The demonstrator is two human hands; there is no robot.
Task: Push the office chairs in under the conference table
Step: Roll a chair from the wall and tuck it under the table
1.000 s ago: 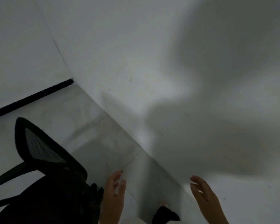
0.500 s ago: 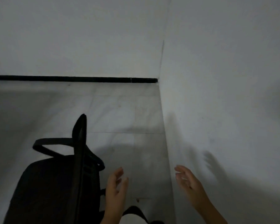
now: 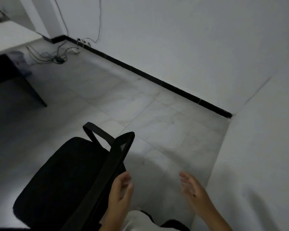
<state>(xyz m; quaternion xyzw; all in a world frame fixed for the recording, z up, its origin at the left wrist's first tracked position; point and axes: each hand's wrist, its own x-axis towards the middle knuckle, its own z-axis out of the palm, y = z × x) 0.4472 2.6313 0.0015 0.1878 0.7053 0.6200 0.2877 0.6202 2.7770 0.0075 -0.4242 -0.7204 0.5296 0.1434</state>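
Floor (image 3: 140, 100): pale tiles, with a black skirting strip along the white wall.
Desk (image 3: 8, 37): white top at far left with dark supports, well apart from the chair; that is where the chair belongs.
Chair (image 3: 60, 177): black office chair in the lower left, seat towards the desk, backrest edge-on to the camera, probably turned so a push from behind sends it under.
Cables (image 3: 53, 55): tangled on the floor beside the desk, running to a wall socket.
Left hand (image 3: 119, 192): grip spread, fingers relaxed, right beside the backrest; contact unclear.
Right hand (image 3: 193, 187): grip spread, holding nothing, over bare floor.
Writing: none readable; only a small pale triangle mark on the backrest.
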